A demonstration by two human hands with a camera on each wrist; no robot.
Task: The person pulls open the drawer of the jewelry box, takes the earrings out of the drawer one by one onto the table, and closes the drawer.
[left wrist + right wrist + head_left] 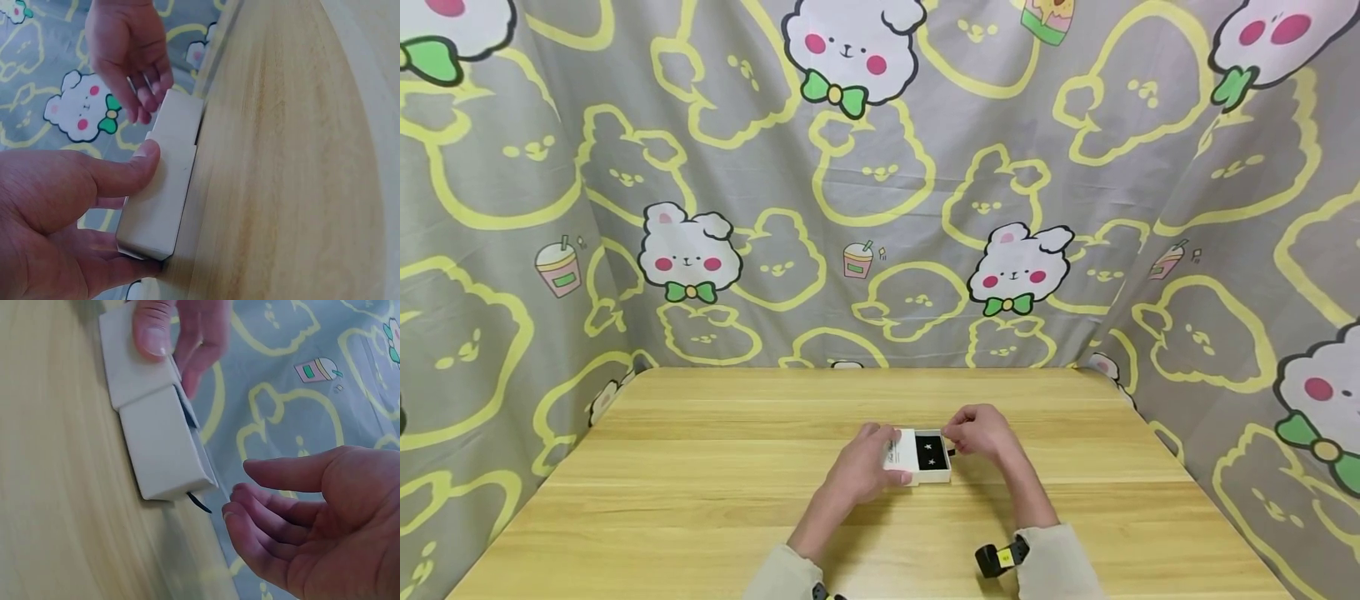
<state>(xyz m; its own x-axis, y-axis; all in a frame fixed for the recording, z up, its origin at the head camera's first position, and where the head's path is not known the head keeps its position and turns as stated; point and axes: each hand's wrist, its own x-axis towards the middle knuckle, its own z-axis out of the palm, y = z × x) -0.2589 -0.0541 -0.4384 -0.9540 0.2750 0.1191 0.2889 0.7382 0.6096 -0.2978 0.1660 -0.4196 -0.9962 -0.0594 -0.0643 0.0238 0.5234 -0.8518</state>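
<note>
A small white jewellery box [904, 451] lies on the table, its drawer [934, 477] slid partway out to the right. Inside the drawer, a black insert [928, 463] bears two small star-shaped earrings [928, 447]. My left hand [862, 464] grips the box's outer sleeve [161, 206], thumb along the near side and fingers round the far side. A black ribbon tab [199, 502] sticks out of the drawer's end. Beside that end is my right hand [300, 519], its fingers loosely bent with nothing between them and the fingertips just off the box.
The light wooden table [737, 500] reaches back to a grey patterned curtain [880, 200] that surrounds it on three sides. A black device with a yellow label [1000, 558] is strapped at my right wrist.
</note>
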